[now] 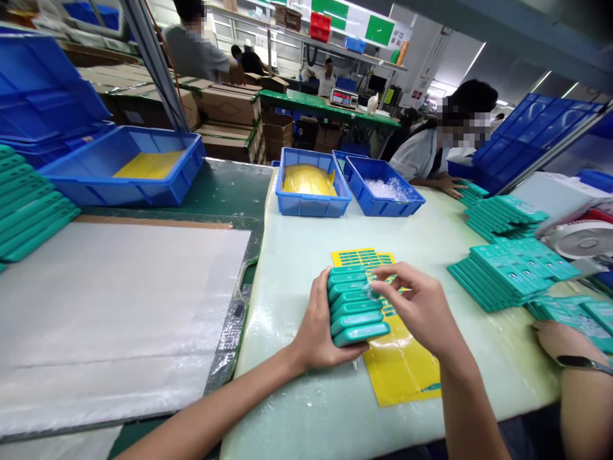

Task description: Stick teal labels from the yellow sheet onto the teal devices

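Observation:
My left hand (318,329) is wrapped around a short stack of green flat cases (355,305) with rounded edges, thumb on the near side and fingers along the left. The stack is tilted, its narrow edges facing up. My right hand (421,306) is at the stack's right side, thumb and forefinger pinched close to the edges. A small clear, shiny bit shows at those fingertips, too small to name. Under and beside the stack lie yellow sheets (402,367) with rows of green stickers, partly hidden by my hands and the cases.
Blue bins (313,207) stand at the table's back, holding yellow material and clear pieces. Stacks of green cases (507,271) lie to the right, near another person's wristbanded arm (575,358). A co-worker (426,150) handles cases behind them. A white-covered board (124,306) lies left.

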### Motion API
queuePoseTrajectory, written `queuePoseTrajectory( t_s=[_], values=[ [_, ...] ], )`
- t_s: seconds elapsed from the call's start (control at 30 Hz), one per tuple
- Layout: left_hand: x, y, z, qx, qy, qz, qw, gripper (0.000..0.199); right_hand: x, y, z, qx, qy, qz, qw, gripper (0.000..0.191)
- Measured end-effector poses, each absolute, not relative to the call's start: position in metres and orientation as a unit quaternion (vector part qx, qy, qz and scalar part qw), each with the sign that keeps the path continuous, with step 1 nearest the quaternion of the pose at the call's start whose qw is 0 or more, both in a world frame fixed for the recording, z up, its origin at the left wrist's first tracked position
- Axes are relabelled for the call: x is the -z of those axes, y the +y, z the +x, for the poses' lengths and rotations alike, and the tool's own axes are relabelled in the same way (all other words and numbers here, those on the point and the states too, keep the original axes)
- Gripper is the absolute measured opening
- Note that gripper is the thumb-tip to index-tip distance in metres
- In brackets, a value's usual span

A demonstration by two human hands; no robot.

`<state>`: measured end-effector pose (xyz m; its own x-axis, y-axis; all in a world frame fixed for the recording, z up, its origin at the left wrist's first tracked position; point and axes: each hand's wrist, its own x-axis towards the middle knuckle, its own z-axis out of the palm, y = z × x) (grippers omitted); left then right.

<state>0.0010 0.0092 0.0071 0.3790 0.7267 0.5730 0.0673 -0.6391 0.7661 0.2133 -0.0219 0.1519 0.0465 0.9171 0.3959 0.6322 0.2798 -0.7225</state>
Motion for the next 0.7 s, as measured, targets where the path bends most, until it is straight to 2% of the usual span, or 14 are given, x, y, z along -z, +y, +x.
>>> queuePoseTrajectory(
  t_s=[0.07,0.13,0.27,0.33,0.53,0.63,0.7],
  values=[
    [-0.008,0.009,0.001,-0.492,0.261,0.761,0.333,0.156,-0.143,-0.023,0.203,-0.194,-0.672,-0.571,0.43,0.009],
    [-0.008,0.009,0.002,-0.494,0.261,0.759,0.334,0.155,-0.139,-0.023,0.197,-0.177,-0.675,-0.562,0.444,0.017],
    [-0.01,0.009,0.002,-0.501,0.257,0.752,0.342,0.152,-0.148,-0.027,0.196,-0.141,-0.641,-0.529,0.537,0.015],
    [-0.011,0.009,0.002,-0.502,0.256,0.753,0.341,0.153,-0.156,-0.032,0.193,-0.118,-0.651,-0.514,0.546,0.014],
    [-0.006,0.01,0.002,-0.503,0.258,0.754,0.334,0.153,-0.163,-0.047,0.167,-0.139,-0.789,-0.428,0.419,0.016],
    [-0.007,0.01,0.003,-0.498,0.263,0.757,0.331,0.154,-0.163,-0.047,0.18,-0.094,-0.81,-0.457,0.356,0.019],
    [-0.009,0.011,0.003,-0.497,0.261,0.757,0.334,0.154,-0.169,-0.046,0.197,-0.051,-0.796,-0.496,0.344,0.019]
  ],
)
